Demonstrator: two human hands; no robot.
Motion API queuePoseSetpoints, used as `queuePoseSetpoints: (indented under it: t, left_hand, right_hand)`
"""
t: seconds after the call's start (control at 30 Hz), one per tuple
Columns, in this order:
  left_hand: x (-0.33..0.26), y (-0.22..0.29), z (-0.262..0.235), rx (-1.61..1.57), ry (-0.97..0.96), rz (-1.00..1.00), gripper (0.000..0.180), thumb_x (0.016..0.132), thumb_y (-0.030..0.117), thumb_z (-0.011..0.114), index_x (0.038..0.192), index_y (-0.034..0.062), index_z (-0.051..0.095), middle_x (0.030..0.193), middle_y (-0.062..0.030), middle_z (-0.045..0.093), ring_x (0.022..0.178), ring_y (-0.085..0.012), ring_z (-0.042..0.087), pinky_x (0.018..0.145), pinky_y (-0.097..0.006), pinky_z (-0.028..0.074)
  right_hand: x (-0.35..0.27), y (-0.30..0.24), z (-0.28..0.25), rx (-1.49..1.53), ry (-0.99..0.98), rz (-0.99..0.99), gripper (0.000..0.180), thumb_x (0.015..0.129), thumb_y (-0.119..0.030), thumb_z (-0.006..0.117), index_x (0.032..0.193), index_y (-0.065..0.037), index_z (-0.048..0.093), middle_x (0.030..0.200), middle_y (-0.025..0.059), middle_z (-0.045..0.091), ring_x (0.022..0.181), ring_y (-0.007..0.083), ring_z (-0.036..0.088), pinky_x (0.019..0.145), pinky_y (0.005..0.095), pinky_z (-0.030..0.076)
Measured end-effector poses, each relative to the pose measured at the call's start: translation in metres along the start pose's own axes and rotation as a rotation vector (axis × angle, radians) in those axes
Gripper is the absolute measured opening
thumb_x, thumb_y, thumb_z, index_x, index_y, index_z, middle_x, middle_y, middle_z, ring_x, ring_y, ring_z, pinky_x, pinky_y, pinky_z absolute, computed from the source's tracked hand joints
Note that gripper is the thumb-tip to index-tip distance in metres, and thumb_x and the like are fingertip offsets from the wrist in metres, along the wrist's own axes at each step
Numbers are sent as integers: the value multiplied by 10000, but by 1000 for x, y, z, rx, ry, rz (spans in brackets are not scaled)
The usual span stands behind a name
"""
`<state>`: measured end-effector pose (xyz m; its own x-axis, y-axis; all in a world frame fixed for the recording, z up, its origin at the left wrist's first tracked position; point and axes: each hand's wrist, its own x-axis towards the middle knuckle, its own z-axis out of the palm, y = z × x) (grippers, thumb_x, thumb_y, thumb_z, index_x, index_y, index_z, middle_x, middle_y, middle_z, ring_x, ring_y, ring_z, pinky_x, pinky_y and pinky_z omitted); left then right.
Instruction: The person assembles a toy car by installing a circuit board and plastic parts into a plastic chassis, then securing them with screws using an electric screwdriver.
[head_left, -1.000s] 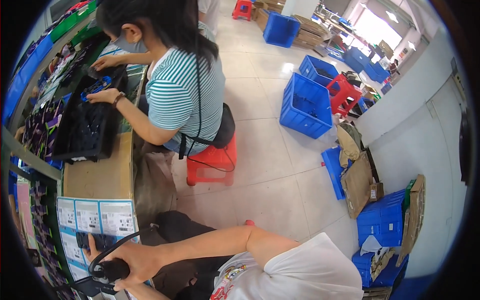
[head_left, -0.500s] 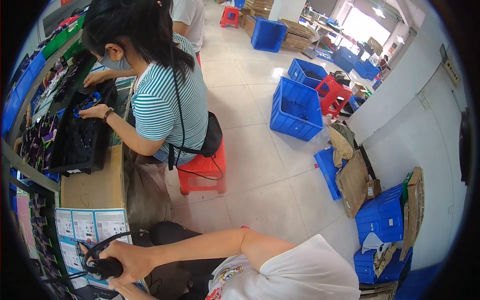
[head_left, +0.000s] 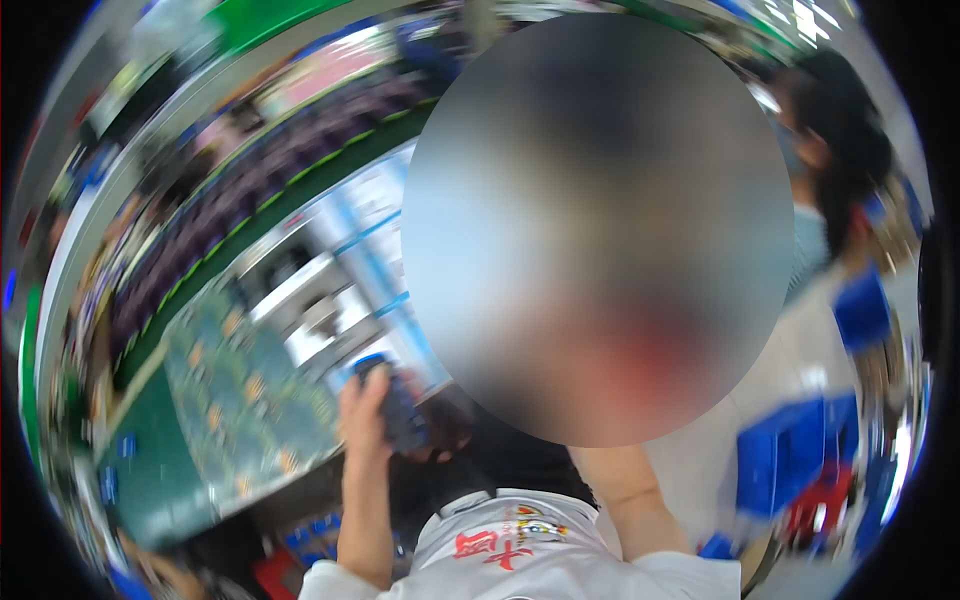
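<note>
In my left hand [head_left: 366,408] is a dark blue-black part [head_left: 404,418] with a brighter blue edge, too smeared to name. The fingers are closed around it, just off the bench edge. My right forearm [head_left: 625,495] comes up from the lower edge. A large round blurred patch covers my right hand and whatever it may hold. Near my left hand, on the bench, sits a white-and-grey fixture [head_left: 322,312] with a small metallic piece on it. Printed sheets with blue borders [head_left: 375,235] lie beyond the fixture.
A patterned green mat [head_left: 245,385] covers part of the green bench [head_left: 150,470]. Dark parts hang in a row on a rack [head_left: 225,205] along the back. At the right are a co-worker [head_left: 835,150], blue crates [head_left: 782,455] and a red stool [head_left: 822,500].
My view has swung left, from the aisle and co-worker to the bench. Earlier my right hand gripped a black corded tool; now the patch covers that hand. My left hand shows with a part.
</note>
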<state>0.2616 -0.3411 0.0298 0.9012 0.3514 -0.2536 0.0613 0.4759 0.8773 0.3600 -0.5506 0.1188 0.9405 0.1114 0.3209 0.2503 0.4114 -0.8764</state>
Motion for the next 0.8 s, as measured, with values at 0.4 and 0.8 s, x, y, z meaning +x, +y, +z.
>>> queuePoseSetpoints:
  t: [0.4,0.8]
  left_hand:
    - [-18,11,-57,-198,194,16,255,955,192,610,1142,27,553,964,-116,659,797,-180,657,695,-332,565]
    - [-15,9,-65,-303,132,-5,234,936,140,624,1129,34,543,977,-113,667,804,-179,662,719,-354,596]
  right_hand:
    - [44,49,161,255,-340,-152,111,909,-65,589,971,-17,510,684,64,516,571,149,515,577,325,479]
    - [33,83,210,-95,-461,-254,133,832,-23,716,801,-2,588,599,18,584,454,78,541,444,203,415]
